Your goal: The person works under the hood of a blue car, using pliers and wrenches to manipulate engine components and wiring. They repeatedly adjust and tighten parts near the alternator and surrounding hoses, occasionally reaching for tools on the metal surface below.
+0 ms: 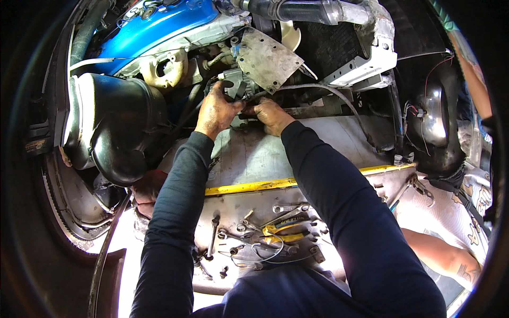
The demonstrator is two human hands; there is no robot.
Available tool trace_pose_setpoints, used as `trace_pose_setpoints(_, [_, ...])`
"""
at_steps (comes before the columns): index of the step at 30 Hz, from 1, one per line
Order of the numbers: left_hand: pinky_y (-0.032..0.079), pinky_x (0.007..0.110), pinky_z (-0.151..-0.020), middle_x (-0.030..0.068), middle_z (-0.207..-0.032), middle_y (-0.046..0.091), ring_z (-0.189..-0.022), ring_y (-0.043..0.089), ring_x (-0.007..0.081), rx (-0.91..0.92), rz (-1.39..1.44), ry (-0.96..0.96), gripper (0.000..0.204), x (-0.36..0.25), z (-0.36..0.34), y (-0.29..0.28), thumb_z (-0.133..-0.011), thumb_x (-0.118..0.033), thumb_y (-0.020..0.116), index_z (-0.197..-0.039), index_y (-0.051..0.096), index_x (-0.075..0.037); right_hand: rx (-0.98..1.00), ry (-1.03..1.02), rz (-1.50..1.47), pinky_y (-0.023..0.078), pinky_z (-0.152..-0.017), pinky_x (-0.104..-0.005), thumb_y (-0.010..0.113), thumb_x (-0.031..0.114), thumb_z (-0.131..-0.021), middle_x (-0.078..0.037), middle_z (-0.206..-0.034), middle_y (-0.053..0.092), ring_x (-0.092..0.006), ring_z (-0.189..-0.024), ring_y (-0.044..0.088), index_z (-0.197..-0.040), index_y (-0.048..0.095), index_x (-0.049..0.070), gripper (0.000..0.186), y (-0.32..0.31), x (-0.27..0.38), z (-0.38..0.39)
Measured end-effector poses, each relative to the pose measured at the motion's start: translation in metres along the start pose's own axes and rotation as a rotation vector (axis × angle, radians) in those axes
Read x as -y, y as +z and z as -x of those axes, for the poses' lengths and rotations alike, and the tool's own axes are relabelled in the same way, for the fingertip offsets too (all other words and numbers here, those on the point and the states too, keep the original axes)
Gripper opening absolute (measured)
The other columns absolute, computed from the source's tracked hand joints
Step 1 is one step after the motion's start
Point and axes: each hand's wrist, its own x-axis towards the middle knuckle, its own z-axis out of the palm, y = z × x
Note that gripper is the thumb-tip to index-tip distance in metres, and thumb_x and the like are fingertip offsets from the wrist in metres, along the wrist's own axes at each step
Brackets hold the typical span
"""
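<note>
My left hand (217, 111) reaches into the engine bay with fingers curled at a dark fitting (236, 91), just below a grey metal plate (268, 59) with bolt holes. My right hand (270, 117) is beside it, fingers bent and partly hidden among dark parts under a curved dark hose (334, 91). I cannot make out exactly what either hand grips. A blue engine cover (151, 26) lies up and left of my hands, above a pale manifold (161, 74).
A black canister (108, 111) stands left. A yellow rail (244, 185) crosses below my hands. Wrenches (283, 208), yellow-handled pliers (286, 222) and sockets lie on the metal ledge. At the right are another person's arm (435, 249) and another bare limb (472, 79).
</note>
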Motion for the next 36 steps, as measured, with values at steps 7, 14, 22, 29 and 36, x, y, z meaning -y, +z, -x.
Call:
trace_pose_setpoints(7, [0.056, 0.044, -0.089, 0.0253, -0.103, 0.075, -0.1, 0.073, 0.0387, -0.028, -0.177, 0.026, 0.067, -0.012, 0.007, -0.005, -0.075, -0.024, 0.086, -0.127, 0.055, 0.004, -0.174, -0.088, 0.28, 0.053, -0.09, -0.0351, 0.074, 0.013, -0.089, -0.016, -0.114, 0.073, -0.0234, -0.102, 0.067, -0.116, 0.069, -0.006, 0.033, 0.005, 0.002, 0.002])
trace_pose_setpoints(14, [0.055, 0.043, -0.09, 0.0242, -0.105, 0.075, -0.102, 0.072, 0.0371, 0.04, 0.013, 0.03, 0.063, -0.007, 0.004, -0.009, -0.075, -0.015, 0.084, -0.13, 0.057, 0.0, 0.006, -0.082, 0.171, 0.053, -0.088, -0.0365, 0.071, 0.012, -0.092, -0.015, -0.109, 0.074, -0.0225, -0.098, 0.067, -0.113, 0.07, -0.007, 0.028, 0.001, -0.01, -0.009])
trace_pose_setpoints(22, [0.054, 0.04, -0.092, 0.0202, -0.111, 0.075, -0.104, 0.072, 0.0328, 0.042, 0.021, 0.026, 0.059, -0.013, 0.008, -0.018, -0.076, -0.013, 0.083, -0.13, 0.062, -0.003, 0.027, -0.251, 0.816, 0.05, -0.097, -0.0394, 0.065, 0.027, -0.099, -0.022, -0.118, 0.073, -0.0292, -0.107, 0.068, -0.125, 0.067, -0.004, 0.04, -0.003, -0.006, -0.001])
trace_pose_setpoints(29, [0.056, 0.041, -0.089, 0.0158, -0.1, 0.078, -0.095, 0.074, 0.0315, 0.096, -0.247, 0.033, 0.044, -0.018, 0.012, -0.019, -0.083, -0.021, 0.079, -0.124, 0.071, -0.007, 0.075, -0.027, 0.93, 0.051, -0.075, -0.0355, 0.057, 0.032, -0.106, -0.015, -0.097, 0.071, -0.0209, -0.084, 0.064, -0.113, 0.068, -0.004, 0.038, -0.019, 0.019, 0.043])
trace_pose_setpoints(36, [0.054, 0.042, -0.094, 0.0195, -0.104, 0.077, -0.1, 0.073, 0.0357, 0.14, -0.287, 0.032, 0.042, -0.022, 0.013, -0.014, -0.088, -0.033, 0.074, -0.12, 0.074, -0.005, -0.076, 0.15, 0.192, 0.043, -0.056, -0.0309, 0.06, 0.03, -0.106, -0.003, -0.079, 0.063, -0.0127, -0.061, 0.054, -0.101, 0.068, 0.0, 0.032, -0.013, 0.03, 0.065])
